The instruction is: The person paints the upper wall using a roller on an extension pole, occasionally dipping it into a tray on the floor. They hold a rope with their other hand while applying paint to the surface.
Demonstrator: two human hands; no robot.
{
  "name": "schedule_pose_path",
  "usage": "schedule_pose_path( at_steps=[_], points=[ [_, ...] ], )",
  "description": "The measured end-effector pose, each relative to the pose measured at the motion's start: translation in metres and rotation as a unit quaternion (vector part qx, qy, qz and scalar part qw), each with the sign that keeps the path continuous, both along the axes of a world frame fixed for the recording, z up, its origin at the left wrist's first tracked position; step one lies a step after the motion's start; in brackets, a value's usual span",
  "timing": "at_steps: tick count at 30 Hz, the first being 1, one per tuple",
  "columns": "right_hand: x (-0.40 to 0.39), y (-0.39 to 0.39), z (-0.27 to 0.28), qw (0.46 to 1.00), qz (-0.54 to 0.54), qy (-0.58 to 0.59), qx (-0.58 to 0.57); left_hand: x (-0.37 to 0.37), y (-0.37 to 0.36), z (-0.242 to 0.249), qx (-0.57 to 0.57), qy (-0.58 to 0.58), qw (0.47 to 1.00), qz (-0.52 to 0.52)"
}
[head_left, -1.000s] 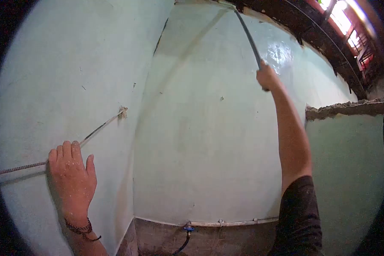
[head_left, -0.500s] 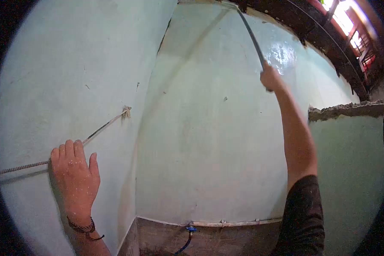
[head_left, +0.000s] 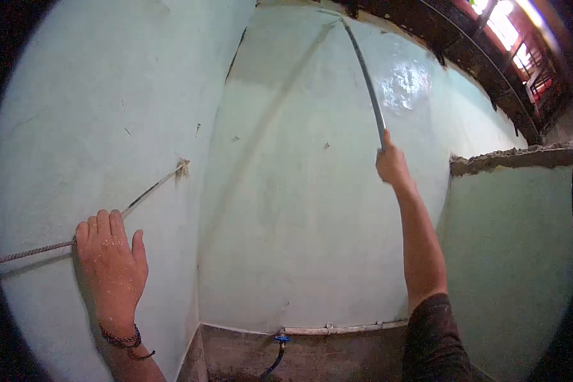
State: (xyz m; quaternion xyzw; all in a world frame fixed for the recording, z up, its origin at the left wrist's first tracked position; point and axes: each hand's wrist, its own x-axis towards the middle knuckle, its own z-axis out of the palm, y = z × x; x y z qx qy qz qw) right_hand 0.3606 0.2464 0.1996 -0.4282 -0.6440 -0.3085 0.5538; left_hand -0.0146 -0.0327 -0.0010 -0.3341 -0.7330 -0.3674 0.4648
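Observation:
My left hand [head_left: 113, 267] lies flat against the left wall, fingers stretched out and thumb apart. It covers part of a twisted rope [head_left: 41, 251], which runs up to a tied knot [head_left: 182, 167] on that wall; whether the hand presses on the rope is hidden. A dark braided bracelet [head_left: 121, 339] circles the wrist. My raised right hand [head_left: 393, 165] is wrapped round the lower end of a long grey pole [head_left: 367, 76]. The pole leans up and left, its thin crosswise head [head_left: 330, 13] at the top of the facing wall, too small to make out.
Pale green walls [head_left: 286, 223] meet in a corner. Dark, rough beams [head_left: 465, 44] run along the upper right, beside a bright opening. A lower partition with a broken top edge [head_left: 509, 160] stands at right. Below are a pipe [head_left: 344, 329] and a blue-handled valve [head_left: 282, 339].
My right hand has come down and slightly left with the pole, and more of the pole shows. The pole's head is a little further left in view. My left hand has stayed in place.

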Motion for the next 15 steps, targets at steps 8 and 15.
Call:
schedule_pose_path(
  at_steps=[8,15],
  points=[
    [-0.044,-0.073,0.070,0.990,0.070,0.064,-0.104,-0.001,0.000,-0.001,0.005,0.012,1.000,0.009],
    [-0.031,-0.050,-0.025,0.984,0.132,0.105,-0.053,-0.001,0.002,-0.001,0.010,0.019,1.000,0.011]
  ],
)
